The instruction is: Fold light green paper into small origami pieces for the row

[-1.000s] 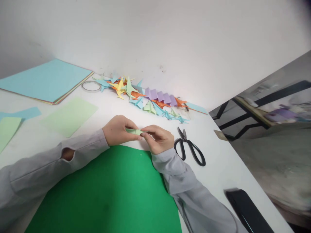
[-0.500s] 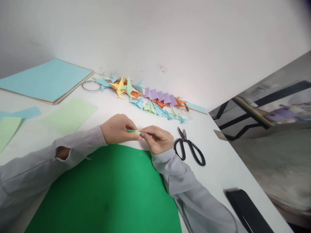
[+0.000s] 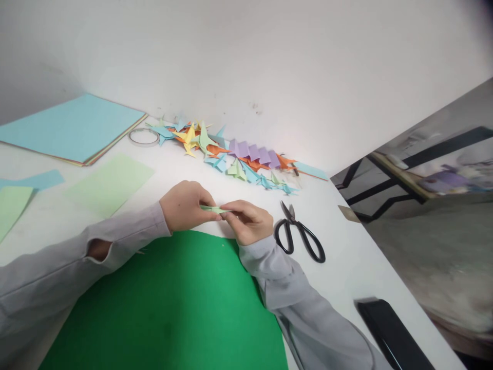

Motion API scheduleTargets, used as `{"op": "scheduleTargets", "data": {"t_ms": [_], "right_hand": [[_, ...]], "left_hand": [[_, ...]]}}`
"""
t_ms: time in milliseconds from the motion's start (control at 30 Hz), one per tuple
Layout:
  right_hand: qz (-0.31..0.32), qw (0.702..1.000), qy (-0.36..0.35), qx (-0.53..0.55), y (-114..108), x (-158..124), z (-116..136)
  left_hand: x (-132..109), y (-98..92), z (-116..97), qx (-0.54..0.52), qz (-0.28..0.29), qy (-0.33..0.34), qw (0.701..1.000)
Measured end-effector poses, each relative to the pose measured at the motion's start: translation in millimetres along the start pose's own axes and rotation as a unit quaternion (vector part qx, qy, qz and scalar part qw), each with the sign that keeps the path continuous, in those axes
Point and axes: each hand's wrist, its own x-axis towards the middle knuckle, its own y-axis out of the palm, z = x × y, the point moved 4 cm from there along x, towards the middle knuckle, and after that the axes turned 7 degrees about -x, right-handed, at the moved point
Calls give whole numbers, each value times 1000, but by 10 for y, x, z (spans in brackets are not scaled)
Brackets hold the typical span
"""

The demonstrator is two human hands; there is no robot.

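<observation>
Both hands meet over the far edge of a green sheet (image 3: 173,308) on the white table (image 3: 346,257). My left hand (image 3: 185,205) and my right hand (image 3: 250,222) each pinch one end of a small folded strip of pale green paper (image 3: 214,209). The strip lies flat between the fingertips, just above the table. Grey sleeves cover both forearms.
Black scissors (image 3: 300,234) lie right of my right hand. A row of folded coloured paper figures (image 3: 234,154) lines the wall, with a tape ring (image 3: 144,136) beside it. A stack of coloured paper (image 3: 73,128) and loose pale green sheets (image 3: 110,185) lie left. A black object (image 3: 393,334) sits near right.
Both hands stay pinched on the green paper strip. The fingers shift slightly along it and my left arm moves a little.
</observation>
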Motion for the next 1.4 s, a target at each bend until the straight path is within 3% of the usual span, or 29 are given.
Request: {"op": "scheduleTargets", "data": {"t_ms": [167,667,867,1133,1400], "right_hand": [[-15,993,93,65,48,-38,-116],[-14,987,109,117,53,-34,-107],[41,962,111,245,106,-23,-71],[47,933,203,292,162,24,-125],[39,923,196,328,170,44,-110]], "left_hand": [[-6,5,-11,27,-4,-14,1000],[-10,-12,-17,18,-23,11,1000],[-13,-7,-17,9,-39,15,999],[-49,-7,-38,-54,-69,-8,996],[-53,64,34,-169,-60,-52,982]]}}
